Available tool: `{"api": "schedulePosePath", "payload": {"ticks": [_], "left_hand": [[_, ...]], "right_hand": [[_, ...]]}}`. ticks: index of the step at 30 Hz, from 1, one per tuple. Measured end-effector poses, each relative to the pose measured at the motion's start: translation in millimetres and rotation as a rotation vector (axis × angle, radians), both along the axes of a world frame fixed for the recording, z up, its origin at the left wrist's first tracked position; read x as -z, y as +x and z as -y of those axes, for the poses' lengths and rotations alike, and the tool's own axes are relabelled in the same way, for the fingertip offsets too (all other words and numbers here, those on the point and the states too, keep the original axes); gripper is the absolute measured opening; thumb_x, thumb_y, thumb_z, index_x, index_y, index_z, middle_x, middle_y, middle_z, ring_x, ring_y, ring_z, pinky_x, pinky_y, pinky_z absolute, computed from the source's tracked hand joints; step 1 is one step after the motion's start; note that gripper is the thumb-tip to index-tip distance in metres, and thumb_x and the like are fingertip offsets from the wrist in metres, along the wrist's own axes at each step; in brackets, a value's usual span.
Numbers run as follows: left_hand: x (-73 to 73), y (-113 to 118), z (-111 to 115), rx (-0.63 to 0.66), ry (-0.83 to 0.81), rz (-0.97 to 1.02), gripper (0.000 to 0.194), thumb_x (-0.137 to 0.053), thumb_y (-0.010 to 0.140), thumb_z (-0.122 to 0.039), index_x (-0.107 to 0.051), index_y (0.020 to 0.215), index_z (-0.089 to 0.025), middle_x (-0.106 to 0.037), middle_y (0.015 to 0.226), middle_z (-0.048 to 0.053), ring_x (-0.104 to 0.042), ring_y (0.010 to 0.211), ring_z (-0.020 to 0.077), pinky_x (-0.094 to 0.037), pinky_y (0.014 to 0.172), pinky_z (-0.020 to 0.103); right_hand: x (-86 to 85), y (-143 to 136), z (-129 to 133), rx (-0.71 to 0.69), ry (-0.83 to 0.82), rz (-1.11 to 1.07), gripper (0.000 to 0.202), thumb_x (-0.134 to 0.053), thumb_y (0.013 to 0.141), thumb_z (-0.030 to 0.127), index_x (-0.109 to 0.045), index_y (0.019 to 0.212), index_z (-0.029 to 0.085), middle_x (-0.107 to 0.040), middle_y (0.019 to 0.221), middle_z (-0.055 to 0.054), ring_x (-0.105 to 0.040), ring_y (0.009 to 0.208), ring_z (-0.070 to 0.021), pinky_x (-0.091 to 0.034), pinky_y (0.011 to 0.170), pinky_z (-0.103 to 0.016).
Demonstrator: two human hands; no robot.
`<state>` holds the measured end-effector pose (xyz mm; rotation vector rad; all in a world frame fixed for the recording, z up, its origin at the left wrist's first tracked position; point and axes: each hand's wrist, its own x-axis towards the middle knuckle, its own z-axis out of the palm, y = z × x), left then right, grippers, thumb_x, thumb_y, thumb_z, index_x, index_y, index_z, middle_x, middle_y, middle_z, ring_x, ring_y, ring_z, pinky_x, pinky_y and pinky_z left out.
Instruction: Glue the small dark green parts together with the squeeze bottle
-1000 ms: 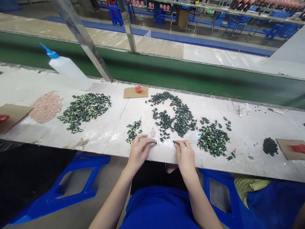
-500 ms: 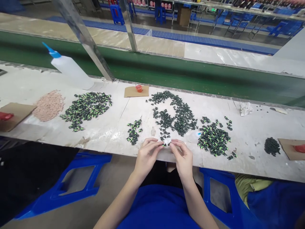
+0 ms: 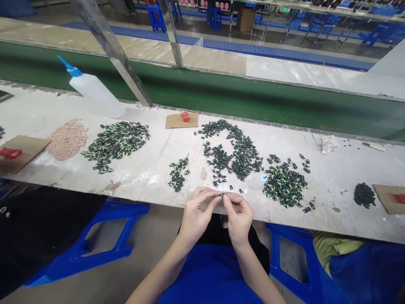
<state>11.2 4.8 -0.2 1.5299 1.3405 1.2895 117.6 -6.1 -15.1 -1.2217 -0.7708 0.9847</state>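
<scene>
At the near edge of the table, my left hand (image 3: 196,214) pinches a tiny dark piece with a bit of bright green (image 3: 221,195) between thumb and fingertips. My right hand (image 3: 239,216) is closed in a pinch on a small dark piece, its fingertips meeting those of the left. The fingers cover most of both pieces. Just beyond the hands spreads a loose heap of small dark green pieces (image 3: 245,157), with a few strays close to the fingers. A small cluster of dark pieces with bright green spots (image 3: 176,180) lies to the left, a larger pile (image 3: 284,188) to the right.
Further left are another dark-and-green pile (image 3: 117,141), a heap of pinkish bits (image 3: 68,140) and a white squeeze bottle (image 3: 96,96) with a blue nozzle. A red cup (image 3: 185,117) sits on cardboard (image 3: 172,122) at the back. Crumpled tissue (image 3: 329,145) lies right.
My hands, slightly apart before, have come together at the fingertips, bringing their small pieces to each other. Both have moved slightly toward my body, uncovering stray dark pieces.
</scene>
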Motion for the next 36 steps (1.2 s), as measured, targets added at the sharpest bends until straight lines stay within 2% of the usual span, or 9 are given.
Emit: {"api": "schedulePosePath", "payload": {"ticks": [4,6,11,17,23,28,31,33,36], "left_hand": [[-3.3,-2,0,0.017,0.079,-0.064,0.011,-0.062,0.084,-0.023,-0.073,0.088,-0.023,-0.069,0.084,0.005,-0.062,0.085,0.0181,-0.055,0.075,0.031],[-3.6,-4,-1,0.025,0.125,-0.128,0.013,-0.06,0.086,-0.022,-0.073,0.088,-0.023,-0.07,0.083,0.004,-0.061,0.086,0.0188,-0.053,0.075,0.032],[-4.0,-7,-2,0.074,0.2,-0.322,0.019,-0.053,0.09,-0.021,-0.071,0.094,-0.026,-0.073,0.081,0.003,-0.059,0.087,0.0208,-0.044,0.082,0.039],[-6.0,-4,-3,0.081,0.246,-0.424,0.02,-0.05,0.091,-0.019,-0.07,0.091,-0.025,-0.071,0.075,0.001,-0.059,0.085,0.0199,-0.038,0.08,0.038],[-10.9,-2,-2,0.063,0.359,-0.485,0.02,-0.049,0.091,-0.015,-0.066,0.087,-0.024,-0.07,0.069,-0.001,-0.061,0.081,0.0183,-0.036,0.077,0.035],[-12.9,-3,-3,0.107,0.446,-0.511,0.024,-0.048,0.089,-0.007,-0.065,0.088,-0.023,-0.069,0.068,-0.002,-0.061,0.082,0.0175,-0.032,0.077,0.034],[-12.8,-3,-5,0.145,0.453,-0.539,0.024,-0.048,0.09,-0.008,-0.066,0.088,-0.024,-0.07,0.071,-0.002,-0.061,0.084,0.0179,-0.029,0.079,0.035],[-12.6,-2,-7,0.146,0.453,-0.552,0.022,-0.049,0.091,-0.011,-0.067,0.087,-0.024,-0.071,0.072,-0.002,-0.06,0.085,0.0181,-0.027,0.08,0.036],[-12.6,-2,-9,0.153,0.452,-0.558,0.021,-0.05,0.091,-0.012,-0.067,0.089,-0.025,-0.071,0.072,-0.003,-0.06,0.086,0.0185,-0.026,0.08,0.036]], "right_hand": [[-2.2,7,0,-0.054,-0.029,0.001,0.02,-0.073,0.071,0.034,-0.067,0.083,0.018,-0.072,0.077,-0.004,-0.069,0.073,-0.0178,-0.059,0.071,-0.032],[-6.2,13,-1,-0.131,-0.015,0.034,0.021,-0.072,0.073,0.031,-0.07,0.09,0.02,-0.072,0.079,-0.003,-0.069,0.074,-0.0169,-0.059,0.07,-0.03],[-15.6,30,-3,-0.31,0.036,0.109,0.012,-0.07,0.075,0.027,-0.076,0.085,0.023,-0.074,0.083,-0.004,-0.069,0.079,-0.018,-0.058,0.073,-0.032],[-10.8,34,-2,-0.253,-0.076,0.007,0.026,-0.077,0.065,0.03,-0.074,0.089,0.019,-0.073,0.072,-0.003,-0.068,0.065,-0.016,-0.059,0.065,-0.03],[-5.4,26,0,-0.188,0.048,-0.004,0.011,-0.075,0.067,0.03,-0.071,0.071,0.021,-0.07,0.066,-0.002,-0.067,0.063,-0.0162,-0.058,0.062,-0.031],[0.5,25,2,-0.176,0.12,-0.021,0.008,-0.074,0.068,0.028,-0.069,0.068,0.021,-0.068,0.064,0.0,-0.065,0.062,-0.0148,-0.055,0.058,-0.027],[2.4,29,2,-0.207,0.062,-0.027,0.01,-0.074,0.068,0.028,-0.07,0.074,0.021,-0.068,0.065,0.0,-0.066,0.062,-0.0149,-0.057,0.061,-0.029],[2.0,33,1,-0.218,0.021,-0.02,0.019,-0.074,0.067,0.027,-0.07,0.085,0.021,-0.068,0.066,0.0,-0.066,0.062,-0.0143,-0.058,0.064,-0.029],[-1.1,37,0,-0.236,0.029,0.048,0.024,-0.073,0.068,0.023,-0.069,0.091,0.021,-0.069,0.068,0.001,-0.067,0.064,-0.0135,-0.058,0.066,-0.027]]}}
